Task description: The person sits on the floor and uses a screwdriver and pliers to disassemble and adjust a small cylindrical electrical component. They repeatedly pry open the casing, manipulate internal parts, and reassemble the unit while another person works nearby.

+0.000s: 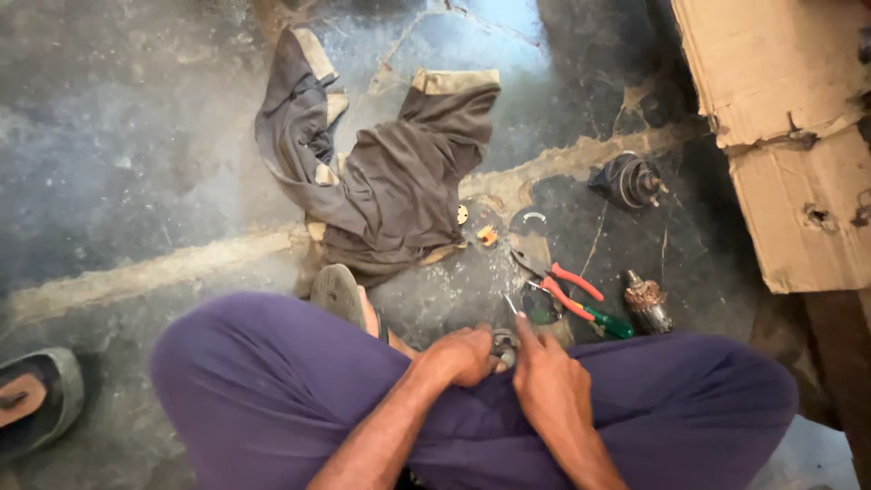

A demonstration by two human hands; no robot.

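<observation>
Seen from above, low in the frame: two bare hands meeting over crossed legs in purple trousers (272, 381), just below the centre. Left hand (464, 356) curled shut around a small round metal part (504, 345), its grip closed on the part's left side. Right hand (552, 386) pressed against the same part from the right, fingers folded in; whether its grip actually clamps the part or only steadies it, hard to tell. Part wedged between the two hands, mostly hidden, only a grey metal edge showing. Just above the hands, on the cracked concrete floor (136, 163): pliers with red handles (558, 277) and a green-handled screwdriver (606, 320), lying close together. To the right of those, a copper-wound motor armature (647, 302). Further up and right, a dark round motor housing (628, 181). Centre of the frame, a crumpled grey-brown cloth (390, 172) spread on the floor, with two small yellowish bits (487, 235) beside its lower right edge. Upper right corner, a torn cardboard box (789, 118). Lower left edge, a worn sandal (36, 395); another sandal sole (340, 292) at the knee.
</observation>
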